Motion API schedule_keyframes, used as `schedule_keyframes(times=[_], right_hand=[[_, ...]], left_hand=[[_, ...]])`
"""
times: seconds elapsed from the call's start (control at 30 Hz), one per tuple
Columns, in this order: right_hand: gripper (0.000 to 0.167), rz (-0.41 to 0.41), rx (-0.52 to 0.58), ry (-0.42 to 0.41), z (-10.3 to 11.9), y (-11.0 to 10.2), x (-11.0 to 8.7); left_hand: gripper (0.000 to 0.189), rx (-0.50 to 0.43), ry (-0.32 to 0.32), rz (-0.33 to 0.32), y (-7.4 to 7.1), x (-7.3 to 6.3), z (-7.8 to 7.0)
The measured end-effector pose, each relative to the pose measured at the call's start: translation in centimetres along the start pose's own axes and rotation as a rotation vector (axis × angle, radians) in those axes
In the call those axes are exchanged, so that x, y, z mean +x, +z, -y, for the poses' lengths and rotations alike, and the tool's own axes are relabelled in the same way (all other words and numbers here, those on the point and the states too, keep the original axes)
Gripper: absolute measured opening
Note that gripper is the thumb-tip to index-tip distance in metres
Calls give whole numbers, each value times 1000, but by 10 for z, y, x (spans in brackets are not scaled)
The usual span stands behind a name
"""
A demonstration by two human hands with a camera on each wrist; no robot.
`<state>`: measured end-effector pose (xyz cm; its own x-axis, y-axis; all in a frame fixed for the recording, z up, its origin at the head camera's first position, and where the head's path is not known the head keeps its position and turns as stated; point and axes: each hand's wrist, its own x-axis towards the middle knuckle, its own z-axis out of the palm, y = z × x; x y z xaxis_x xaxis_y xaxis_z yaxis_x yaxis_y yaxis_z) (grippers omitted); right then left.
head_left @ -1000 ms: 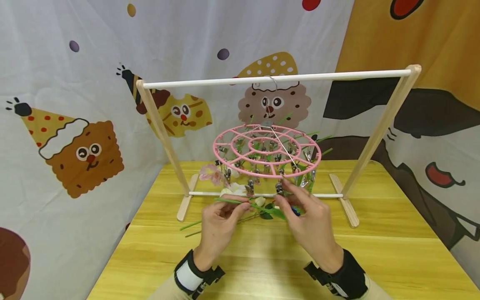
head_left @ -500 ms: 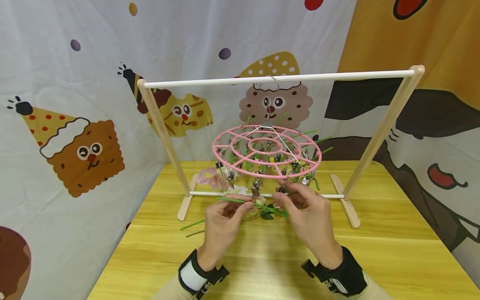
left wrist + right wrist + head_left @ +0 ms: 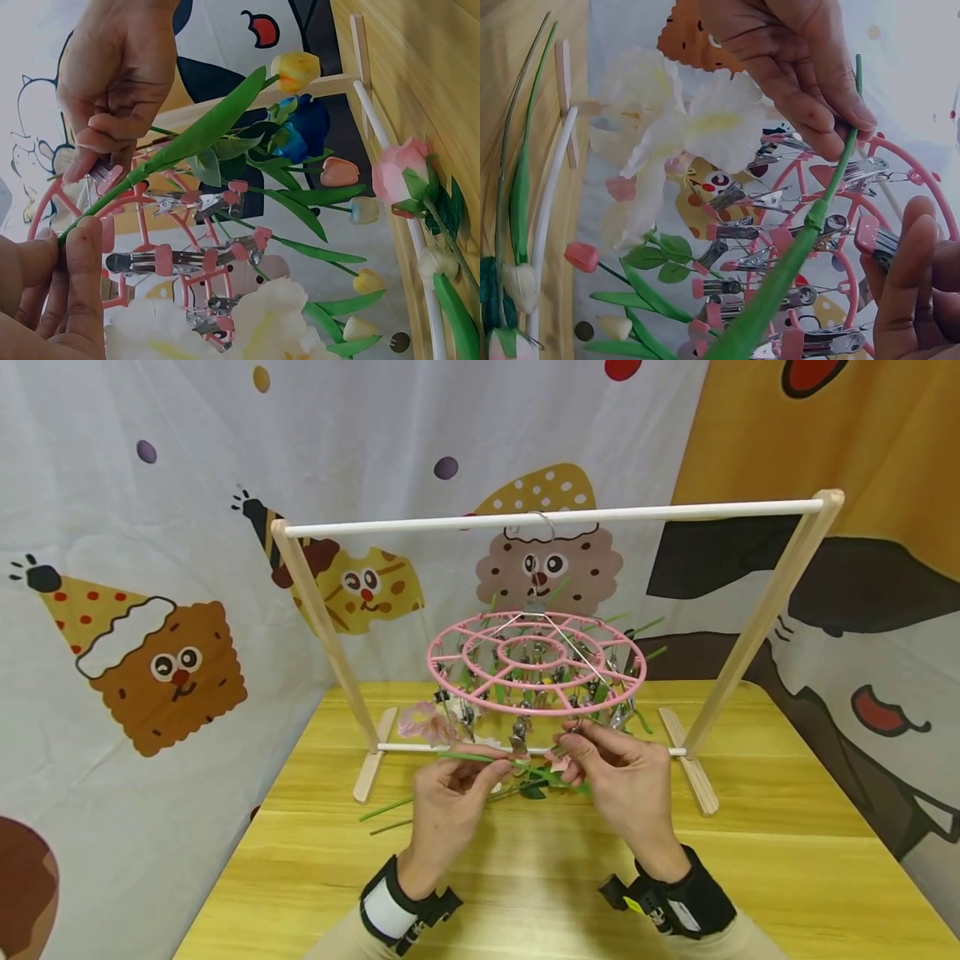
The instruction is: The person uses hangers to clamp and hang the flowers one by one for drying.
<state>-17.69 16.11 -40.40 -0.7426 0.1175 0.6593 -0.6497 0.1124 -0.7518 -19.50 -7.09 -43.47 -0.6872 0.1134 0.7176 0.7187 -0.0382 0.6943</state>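
My left hand [image 3: 447,810] pinches the green stem [image 3: 465,758] of an artificial yellow tulip [image 3: 295,71] between thumb and fingers. The stem slants across below the front of a round pink clip hanger [image 3: 536,712]. At the hanger's near edge, my right hand [image 3: 633,785] pinches a metal clip [image 3: 877,238] with pink tips. In the right wrist view the stem lies beside this clip, apart from its tips. Other clips around the hanger hold flowers, among them a blue rose [image 3: 304,131], a large white flower [image 3: 720,124] and a red tulip [image 3: 582,256].
The hanger hooks over the white top rod [image 3: 420,525] of a wooden rack [image 3: 326,627]. A pink rose [image 3: 401,176] and a white bud [image 3: 439,262] lie on the wooden table [image 3: 510,893] near the lower white bar. A cartoon-print cloth [image 3: 187,460] hangs behind.
The hanger's near clips have shifted slightly to the right. My right fingers have drawn in around one clip, and that hand sits slightly further right. My left hand keeps the stem, moved slightly right.
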Motion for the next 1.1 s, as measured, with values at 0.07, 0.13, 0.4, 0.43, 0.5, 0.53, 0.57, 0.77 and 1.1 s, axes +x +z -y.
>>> schedule_keyframes(times=[0.07, 0.13, 0.4, 0.43, 0.5, 0.53, 0.57, 0.77, 1.1], right_hand=[[20, -14, 20, 19, 0, 0, 0], [19, -25, 24, 38, 0, 0, 0], [16, -21, -6, 96, 1, 2, 0], [16, -19, 0, 102, 1, 3, 0], [15, -15, 2, 112, 1, 3, 1], [15, -13, 0, 116, 1, 4, 1], [15, -12, 1, 120, 1, 4, 1], [15, -2, -8, 153, 1, 4, 0], [21, 62, -43, 234, 1, 1, -1]], left_hand=[[14, -13, 4, 4, 2, 1, -1], [13, -30, 1, 7, 4, 1, -2], [12, -51, -21, 3, 10, 5, -6], [12, -52, -23, 3, 11, 6, -6], [12, -51, -21, 5, 12, 7, -7], [12, -50, -19, 7, 12, 7, -7], [12, -48, -16, 7, 13, 8, -8], [11, -24, -9, 6, 14, 9, -8], [13, -59, -12, 20, 16, 9, -7]])
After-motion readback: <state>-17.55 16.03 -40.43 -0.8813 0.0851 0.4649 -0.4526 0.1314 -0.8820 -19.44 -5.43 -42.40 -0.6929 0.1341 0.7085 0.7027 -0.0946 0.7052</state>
